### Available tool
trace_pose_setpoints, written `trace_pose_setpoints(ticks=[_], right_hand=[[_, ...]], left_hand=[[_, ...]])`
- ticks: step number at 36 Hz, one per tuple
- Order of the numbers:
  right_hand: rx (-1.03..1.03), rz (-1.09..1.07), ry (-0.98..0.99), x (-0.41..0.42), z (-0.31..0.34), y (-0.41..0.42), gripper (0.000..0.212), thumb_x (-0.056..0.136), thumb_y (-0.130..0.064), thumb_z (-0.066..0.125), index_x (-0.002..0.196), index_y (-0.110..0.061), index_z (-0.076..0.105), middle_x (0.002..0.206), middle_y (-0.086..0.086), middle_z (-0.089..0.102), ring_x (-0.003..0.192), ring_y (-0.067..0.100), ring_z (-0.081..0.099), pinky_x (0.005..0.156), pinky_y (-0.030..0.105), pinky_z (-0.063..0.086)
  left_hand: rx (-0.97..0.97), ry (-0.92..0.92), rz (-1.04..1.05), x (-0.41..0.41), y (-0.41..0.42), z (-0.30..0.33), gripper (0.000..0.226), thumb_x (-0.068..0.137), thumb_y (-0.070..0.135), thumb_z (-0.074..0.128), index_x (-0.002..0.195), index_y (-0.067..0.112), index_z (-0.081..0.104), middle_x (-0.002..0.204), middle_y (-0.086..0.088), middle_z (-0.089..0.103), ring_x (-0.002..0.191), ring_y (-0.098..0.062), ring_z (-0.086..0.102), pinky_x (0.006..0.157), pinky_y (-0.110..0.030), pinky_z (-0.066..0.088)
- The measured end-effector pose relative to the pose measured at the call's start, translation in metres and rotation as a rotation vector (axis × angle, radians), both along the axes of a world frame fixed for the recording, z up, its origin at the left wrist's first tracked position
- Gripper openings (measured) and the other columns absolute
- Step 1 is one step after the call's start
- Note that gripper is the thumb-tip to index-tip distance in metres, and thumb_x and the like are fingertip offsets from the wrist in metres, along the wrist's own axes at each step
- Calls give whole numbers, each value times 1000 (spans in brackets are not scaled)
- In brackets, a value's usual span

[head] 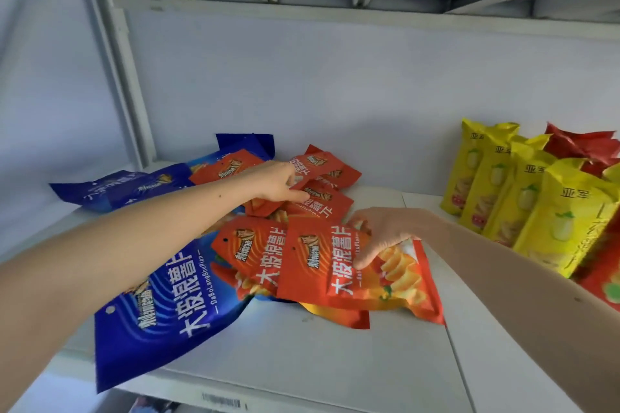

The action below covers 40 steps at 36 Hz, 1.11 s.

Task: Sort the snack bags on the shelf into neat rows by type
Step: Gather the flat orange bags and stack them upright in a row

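Orange snack bags [312, 208] lay in a loose heap at the middle of the white shelf [302, 355], overlapping one another and spilling across the big blue bags [167, 305] that sprawled flat to the left; over on the right the yellow bags [523, 198] stood upright in a tidy row, with red bags [580, 144] behind them. The nearest orange bag [352, 271] sat on top of the pile, and my right hand [385, 231] rested on its upper edge, fingers spread and nearly straight, pressing rather than clutching as far as I could tell. My left hand [275, 181] reached deeper, arm stretched out across the blue packs, with fingers pinching the top edge of a rear orange bag [313, 164]. By my reckoning the job was at an early stage: orange wanted parting from blue before either could be lined up. I judged the sound way was to lift the orange packs clear one at a time by their sealed tops, since the slick film would slide and the crisps inside would crush under a hard squeeze, then stand them side by side like the yellow row, keeping my forearm from dragging the blue bags off the front lip.
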State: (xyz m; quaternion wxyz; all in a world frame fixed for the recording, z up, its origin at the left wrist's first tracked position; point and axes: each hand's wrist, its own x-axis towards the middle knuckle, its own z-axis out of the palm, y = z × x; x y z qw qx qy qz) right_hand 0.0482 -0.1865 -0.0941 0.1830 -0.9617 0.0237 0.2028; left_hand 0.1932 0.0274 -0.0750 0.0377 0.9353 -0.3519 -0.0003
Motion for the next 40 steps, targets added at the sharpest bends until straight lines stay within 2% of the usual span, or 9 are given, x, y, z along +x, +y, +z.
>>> trace_pose_setpoints(ticks=[3,6,9,12,17,21,27,33,40], right_hand=[[34,-14,25,1,1,-10,75,40,-55,92,105,-32,62,99,-15,72,95,9,67,91,34,55],[53,-3,36,4,3,-7,76,32,-58,91,98,-35,62,99,-14,73,98,15,69,93,41,55],[98,19,100,5,5,1,61,41,-48,94,92,-38,63,89,-23,73,86,1,70,71,23,59],[127,11,110,5,5,7,58,50,-35,95,98,-33,63,92,-19,74,81,0,71,60,12,53],[181,-44,34,1,4,13,83,58,-35,92,128,-24,48,119,-7,60,101,10,60,71,19,50],[253,-68,17,-4,3,12,70,67,-38,86,128,-20,57,120,-5,66,111,17,62,100,38,49],[374,-123,22,-12,3,4,44,66,-34,87,103,-26,64,96,-9,76,87,12,73,65,21,56],[517,-255,-94,-16,5,-14,71,47,-38,94,109,-20,64,99,-2,76,90,20,74,80,37,59],[820,-477,-309,-20,-6,-42,75,37,-26,93,107,-11,71,101,11,75,96,30,71,90,46,55]], left_hand=[[192,114,59,-2,11,10,61,74,75,58,75,14,64,76,3,63,65,-14,56,50,-24,38],[318,343,43,-7,18,17,59,72,73,63,95,19,65,98,3,66,86,-13,65,67,-26,53],[414,371,-16,-12,20,18,65,78,67,63,118,16,63,115,2,64,101,-17,64,86,-30,55],[410,363,-29,-11,22,16,54,83,59,64,114,16,68,115,2,65,104,-17,63,92,-33,53],[168,404,-42,-8,26,20,15,82,43,73,86,29,74,98,7,70,92,-15,68,74,-28,58],[15,355,-72,-12,19,30,10,80,37,77,78,28,75,89,7,73,84,-16,71,69,-29,58],[-88,273,-149,-19,1,46,11,74,37,82,75,27,77,97,7,73,90,-14,69,80,-37,59],[-351,183,-137,-9,-9,63,27,67,46,84,83,26,76,89,12,73,87,-8,67,76,-27,53],[-722,366,97,3,-7,75,76,69,74,66,128,28,54,118,3,60,104,-16,61,83,-30,50]])
